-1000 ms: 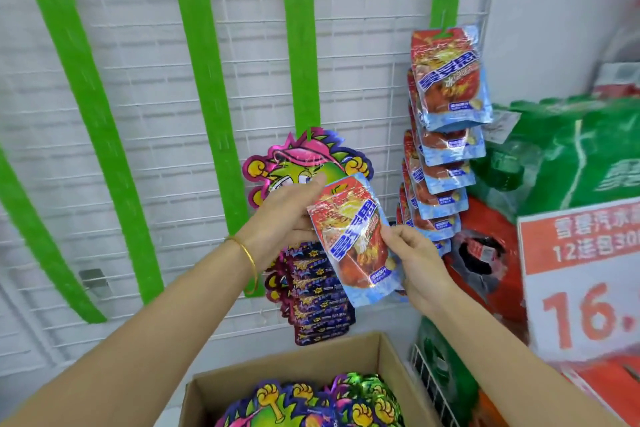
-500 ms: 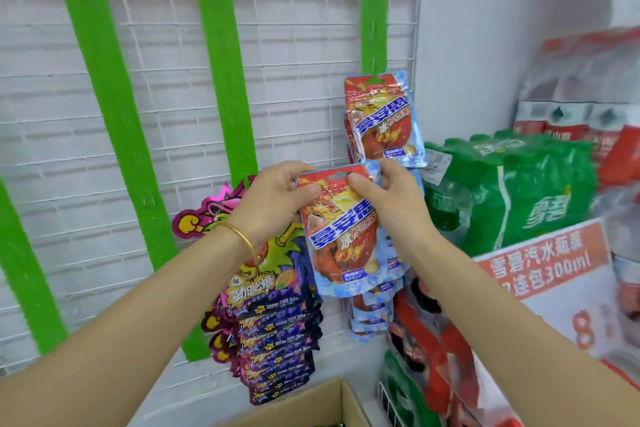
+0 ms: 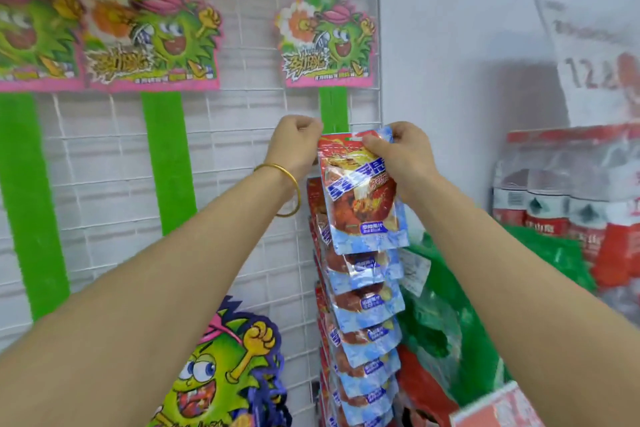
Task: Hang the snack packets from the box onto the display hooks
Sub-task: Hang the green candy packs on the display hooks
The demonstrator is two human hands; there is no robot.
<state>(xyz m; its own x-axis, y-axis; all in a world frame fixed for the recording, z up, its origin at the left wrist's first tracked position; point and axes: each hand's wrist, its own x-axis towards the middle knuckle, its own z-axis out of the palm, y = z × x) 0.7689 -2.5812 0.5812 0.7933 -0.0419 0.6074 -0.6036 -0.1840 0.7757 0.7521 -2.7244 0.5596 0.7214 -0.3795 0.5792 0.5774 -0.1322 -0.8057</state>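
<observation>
one risk: right hand (image 3: pixel 398 152) is pinching snack packet (image 3: pixel 363 204) top, left hand (image 3: pixel 294 142) curling alongside, hold unclear; hole missing hook, packet dropping.

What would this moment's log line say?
phase: hanging | right hand: pinches snack packet top | left hand: curled beside packet corner, grip unclear | target: green strip above hung packets

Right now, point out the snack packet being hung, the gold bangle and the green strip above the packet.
snack packet (image 3: pixel 362 204): head view, middle of its red front.
gold bangle (image 3: pixel 296 185): head view, band's outer curve on the left wrist.
green strip (image 3: pixel 333 107): head view, bare part above the packet.
</observation>
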